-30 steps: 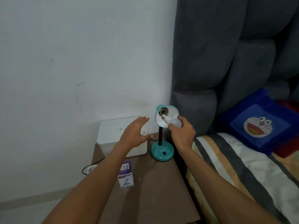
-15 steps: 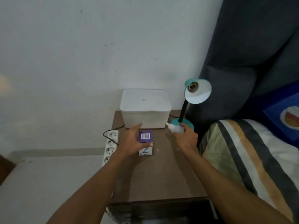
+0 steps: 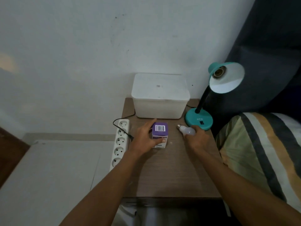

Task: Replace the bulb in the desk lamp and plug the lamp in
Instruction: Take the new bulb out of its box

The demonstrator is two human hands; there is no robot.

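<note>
1. The right hand (image 3: 196,138) is wrapped around a frosted white bulb (image 3: 187,130). Its metal screw base pointing left and a bit away from the person, sticking out past the fingers. Looks like it's down low at the tabletop, but can't really tell if the glass is touching the wood.
2. The left hand (image 3: 145,136) is clamped on a small purple and white cardboard box (image 3: 160,134), thumb on the near face, fingers round the left side. The barcode flap faces up, and the box sits on the table.
3. Both of those are on a brown wood-grain bedside table (image 3: 171,173), box left, bulb right, near each other but apart.
4. Just beside the bulb hand is the round base of the teal desk lamp (image 3: 199,119) with a black neck. The shade is tipped toward the camera, so you can see the brass socket (image 3: 219,71) is bare.
5. Behind the box there's a lidded white plastic tub (image 3: 160,97) against the wall.
6. Off the table's left edge lies a white five-socket power strip (image 3: 120,144), with a black cord and plug (image 3: 127,133) draped across it, not plugged in.
</note>
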